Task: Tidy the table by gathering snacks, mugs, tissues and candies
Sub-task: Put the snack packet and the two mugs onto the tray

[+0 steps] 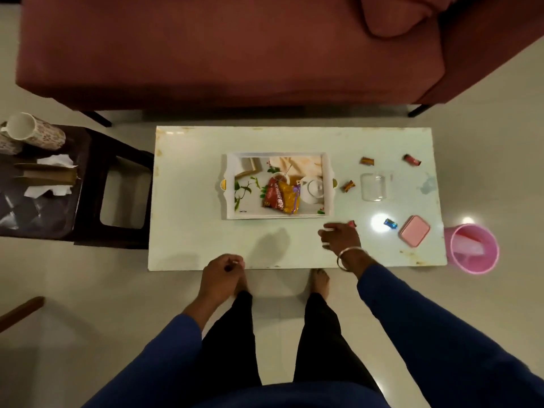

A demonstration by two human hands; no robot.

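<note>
A white tray (230,201) with a printed picture sits mid-table, and a red and yellow snack packet (281,198) lies in it. Loose candies lie to its right: two brown ones (366,161) (348,186), a dark red one (412,159) and a blue one (390,223). My right hand (341,238) hovers palm down over the table's front, fingers apart, with a red candy (352,223) at its far edge. My left hand (220,273) hangs at the table's front edge, fingers curled, nothing visible in it. Two mugs (29,134) and white tissues (56,175) rest on a dark stool at the left.
On the white table (191,201) also stand a clear glass container (375,187) and a pink box (414,234). A pink bin (471,248) stands on the floor at the table's right end. A dark red sofa (206,54) runs behind the table. The stool (117,231) touches the table's left side.
</note>
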